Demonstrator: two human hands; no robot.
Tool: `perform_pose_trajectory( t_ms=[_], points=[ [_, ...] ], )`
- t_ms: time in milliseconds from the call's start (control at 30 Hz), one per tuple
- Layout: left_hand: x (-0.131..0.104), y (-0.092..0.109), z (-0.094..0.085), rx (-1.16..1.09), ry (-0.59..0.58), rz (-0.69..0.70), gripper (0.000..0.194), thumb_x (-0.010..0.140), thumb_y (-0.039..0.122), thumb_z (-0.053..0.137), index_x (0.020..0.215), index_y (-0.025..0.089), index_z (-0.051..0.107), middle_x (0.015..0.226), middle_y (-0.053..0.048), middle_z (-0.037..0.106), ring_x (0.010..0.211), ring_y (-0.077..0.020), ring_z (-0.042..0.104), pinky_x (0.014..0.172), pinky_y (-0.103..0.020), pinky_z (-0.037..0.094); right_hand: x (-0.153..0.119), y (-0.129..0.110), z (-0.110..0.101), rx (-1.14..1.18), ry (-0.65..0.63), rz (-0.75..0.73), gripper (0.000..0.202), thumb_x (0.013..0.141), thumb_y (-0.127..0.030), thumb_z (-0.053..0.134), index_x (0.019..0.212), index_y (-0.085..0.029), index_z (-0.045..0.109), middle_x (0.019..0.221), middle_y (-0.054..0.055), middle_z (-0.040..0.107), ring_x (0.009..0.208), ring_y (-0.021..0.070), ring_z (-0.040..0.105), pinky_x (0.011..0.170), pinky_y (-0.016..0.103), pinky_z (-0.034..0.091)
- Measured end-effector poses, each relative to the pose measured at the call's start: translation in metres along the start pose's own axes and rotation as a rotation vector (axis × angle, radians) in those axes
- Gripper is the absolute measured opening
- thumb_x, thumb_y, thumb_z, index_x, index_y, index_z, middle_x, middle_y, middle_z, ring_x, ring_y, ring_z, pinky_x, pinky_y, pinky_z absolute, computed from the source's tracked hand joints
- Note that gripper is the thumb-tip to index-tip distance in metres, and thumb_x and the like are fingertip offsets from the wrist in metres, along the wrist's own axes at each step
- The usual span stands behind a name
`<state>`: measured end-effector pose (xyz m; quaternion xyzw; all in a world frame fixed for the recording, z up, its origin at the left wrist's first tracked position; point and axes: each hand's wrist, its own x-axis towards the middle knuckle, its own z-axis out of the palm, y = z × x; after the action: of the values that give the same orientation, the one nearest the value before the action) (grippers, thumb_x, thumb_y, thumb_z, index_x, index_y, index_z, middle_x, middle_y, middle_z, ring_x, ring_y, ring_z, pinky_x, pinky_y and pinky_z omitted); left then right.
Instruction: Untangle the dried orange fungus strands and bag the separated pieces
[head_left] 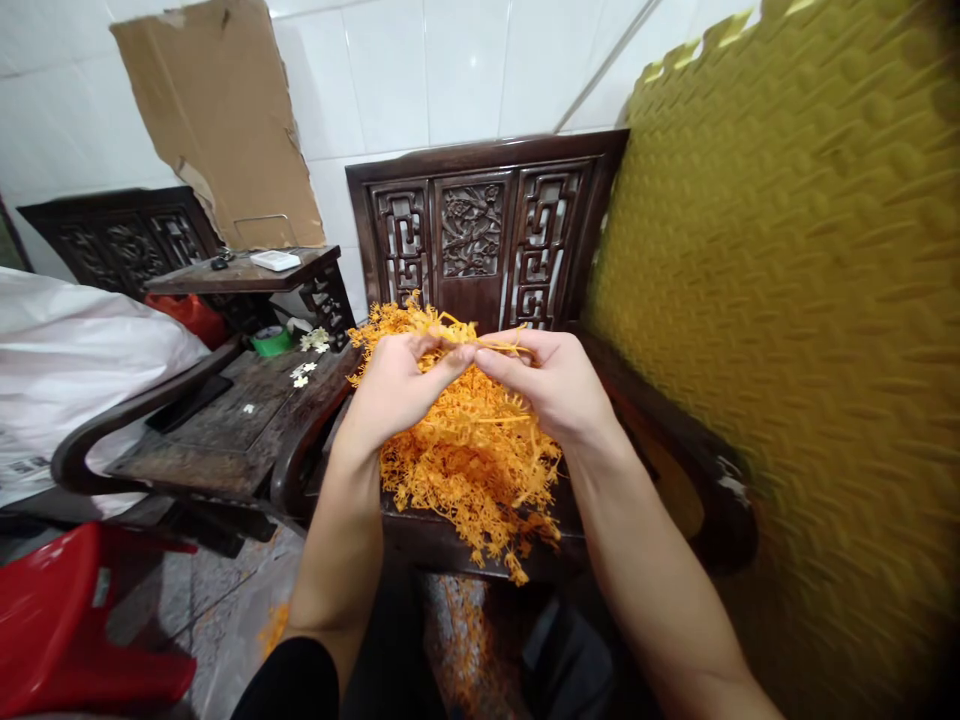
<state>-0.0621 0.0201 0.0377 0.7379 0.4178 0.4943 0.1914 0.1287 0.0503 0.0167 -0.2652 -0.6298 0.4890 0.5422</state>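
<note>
A large heap of orange, finely branched artificial-looking sprigs point(465, 470) lies on the seat of a dark carved wooden chair point(471, 290). Above the heap, my left hand point(409, 380) is closed, thumb and fingers pinching an orange sprig point(504, 346). My right hand point(551, 380) meets it thumb to thumb and pinches the stem end of the same sprig. Thin orange stems stick out over the right fingers. Part of what the fingers grip is hidden behind the thumbs.
A yellow textured foam mat point(780, 280) stands along the right. To the left are a side table point(240, 275) with a white device point(275, 261), a cardboard sheet point(225, 120), green tape point(272, 341), a white bag point(75, 370) and a red stool point(67, 620).
</note>
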Motion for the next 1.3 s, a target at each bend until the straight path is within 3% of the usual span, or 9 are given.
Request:
perform_pose_trajectory(
  t_ms=[167, 367, 567, 867, 967, 1167, 1300],
  points=[
    [-0.003, 0.01, 0.006, 0.323, -0.001, 0.058, 0.024, 0.097, 0.037, 0.069, 0.091, 0.016, 0.079, 0.086, -0.006, 0.08, 0.078, -0.0179, 0.071, 0.077, -0.032, 0.052, 0.005, 0.005, 0.008, 0.104, 0.128, -0.011, 0.022, 0.065, -0.036, 0.094, 0.077, -0.021, 0.084, 0.069, 0.0, 0.07, 0.058, 0.0083, 0.047, 0.055, 0.025, 0.036],
    [-0.005, 0.017, 0.015, 0.485, -0.028, 0.131, 0.021, 0.1, 0.03, 0.065, 0.09, 0.016, 0.077, 0.081, -0.003, 0.077, 0.069, -0.0146, 0.064, 0.071, -0.031, 0.044, 0.009, 0.016, 0.02, 0.148, 0.342, -0.076, 0.013, 0.067, -0.029, 0.086, 0.072, -0.02, 0.079, 0.069, 0.0, 0.07, 0.064, 0.0113, 0.055, 0.059, 0.026, 0.044],
    [-0.002, 0.019, 0.023, 0.532, -0.034, 0.049, 0.03, 0.103, 0.031, 0.057, 0.079, 0.017, 0.068, 0.068, 0.0, 0.065, 0.059, -0.0123, 0.049, 0.064, -0.03, 0.034, 0.013, 0.029, 0.029, 0.139, 0.503, -0.078, 0.015, 0.07, -0.032, 0.082, 0.073, -0.018, 0.075, 0.063, -0.002, 0.061, 0.057, 0.0095, 0.046, 0.051, 0.025, 0.035],
    [0.0, 0.015, 0.035, 0.571, 0.004, 0.025, 0.038, 0.104, 0.034, 0.053, 0.07, 0.019, 0.059, 0.061, 0.001, 0.055, 0.057, -0.0138, 0.042, 0.062, -0.031, 0.03, 0.019, 0.038, 0.031, 0.189, 0.59, -0.066, 0.014, 0.07, -0.031, 0.081, 0.074, -0.019, 0.073, 0.065, -0.002, 0.06, 0.06, 0.0112, 0.046, 0.054, 0.026, 0.037],
    [-0.001, 0.015, 0.035, 0.578, 0.025, 0.026, 0.035, 0.105, 0.035, 0.054, 0.076, 0.018, 0.065, 0.065, -0.001, 0.062, 0.059, -0.0147, 0.049, 0.063, -0.031, 0.034, 0.022, 0.036, 0.025, 0.203, 0.545, -0.026, 0.017, 0.068, -0.032, 0.082, 0.074, -0.019, 0.074, 0.065, -0.002, 0.061, 0.061, 0.0109, 0.047, 0.054, 0.026, 0.037],
    [-0.002, 0.013, 0.035, 0.644, 0.114, 0.063, 0.029, 0.106, 0.038, 0.054, 0.093, 0.018, 0.071, 0.09, -0.008, 0.077, 0.08, -0.0203, 0.067, 0.074, -0.033, 0.044, 0.019, 0.019, 0.01, 0.405, 0.18, 0.304, 0.039, 0.056, -0.043, 0.096, 0.078, -0.018, 0.076, 0.07, 0.0, 0.067, 0.06, 0.0114, 0.053, 0.052, 0.026, 0.038],
    [-0.002, 0.011, 0.034, 0.698, 0.078, 0.106, 0.025, 0.106, 0.035, 0.054, 0.101, 0.019, 0.072, 0.097, -0.007, 0.078, 0.085, -0.0205, 0.069, 0.075, -0.032, 0.045, 0.016, 0.014, 0.004, 0.44, 0.098, 0.285, 0.033, 0.061, -0.039, 0.096, 0.079, -0.018, 0.078, 0.072, 0.0, 0.07, 0.06, 0.0098, 0.055, 0.055, 0.025, 0.042]
  ],
)
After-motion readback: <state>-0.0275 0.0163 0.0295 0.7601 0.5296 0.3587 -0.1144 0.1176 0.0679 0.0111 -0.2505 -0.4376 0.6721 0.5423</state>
